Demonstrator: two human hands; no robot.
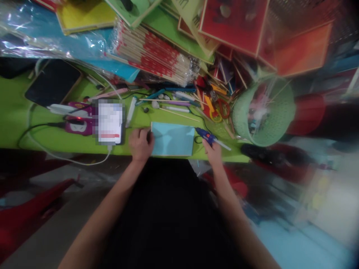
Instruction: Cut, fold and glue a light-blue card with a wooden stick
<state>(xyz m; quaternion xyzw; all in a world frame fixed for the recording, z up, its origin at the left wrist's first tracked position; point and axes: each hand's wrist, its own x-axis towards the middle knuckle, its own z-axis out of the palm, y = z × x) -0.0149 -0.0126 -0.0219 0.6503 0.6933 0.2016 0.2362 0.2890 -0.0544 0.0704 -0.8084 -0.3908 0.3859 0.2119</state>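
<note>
A light-blue rectangular board (pixel 172 140) with pale edges lies flat at the table's front edge. My left hand (pixel 141 145) is curled at its left side, fingertips against or just beside the edge. A dark spot shows between thumb and fingers; I cannot tell if it is an object or shadow. Off the board's right side, my right hand (pixel 213 150) grips a blue glue gun (pixel 206 137). Its nozzle points left toward the board's upper right corner, and a whitish glue stick (pixel 223 144) juts from its back.
A lit phone (pixel 110 121) on a cable and a purple power strip (pixel 81 123) lie left. A dark tablet-like device (pixel 54 83) is behind them. Scissors (pixel 214 108), pens and sticks clutter the back. A green basket (pixel 238 112) stands right; bagged sticks (pixel 151 52) and coloured boards (pixel 232 22) pile behind.
</note>
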